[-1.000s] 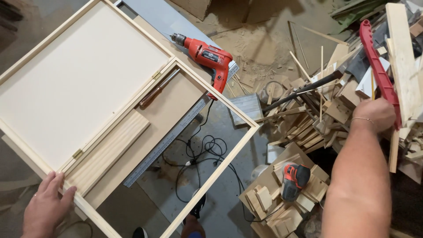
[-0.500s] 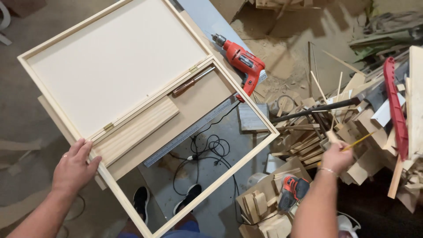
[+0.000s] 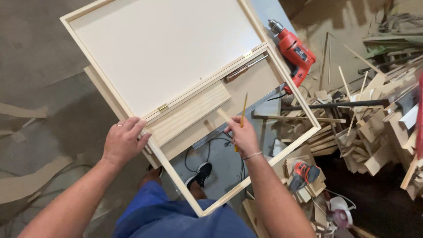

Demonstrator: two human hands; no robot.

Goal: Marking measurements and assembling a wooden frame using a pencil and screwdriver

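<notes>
The right hand (image 3: 241, 135) is closed around a yellow pencil (image 3: 242, 115) that sticks up past the fingers, and the same grip seems to pinch a short pale wood strip (image 3: 224, 115) that angles up to the left; how the fingers share the two is hard to tell. The hand hovers over the lower, open half of a light wooden frame (image 3: 296, 90), just beside a grooved pine board (image 3: 194, 113) that lies across it.

The left hand (image 3: 124, 140) is spread, palm down, fingers pressed on the frame's near-left rail close to a small brass hinge (image 3: 163, 107). A ring shows on one finger.

Beyond the hinge line sits the white panel (image 3: 158, 48) filling the frame's upper half. A brown-handled screwdriver (image 3: 241, 70) rests on the board just below the frame's middle rail. A red power drill (image 3: 293, 50) lies outside the right rail, and a heap of wood offcuts (image 3: 361, 119) spreads to the right, with a small red sander (image 3: 303, 172) near the bottom corner. Under the open frame a black shoe (image 3: 202, 174) and dark cables are visible.

Half a second ago the right hand was out over the scrap heap, grasping the pencil there; now it has come back over the frame. The left hand has stayed on the same rail.
</notes>
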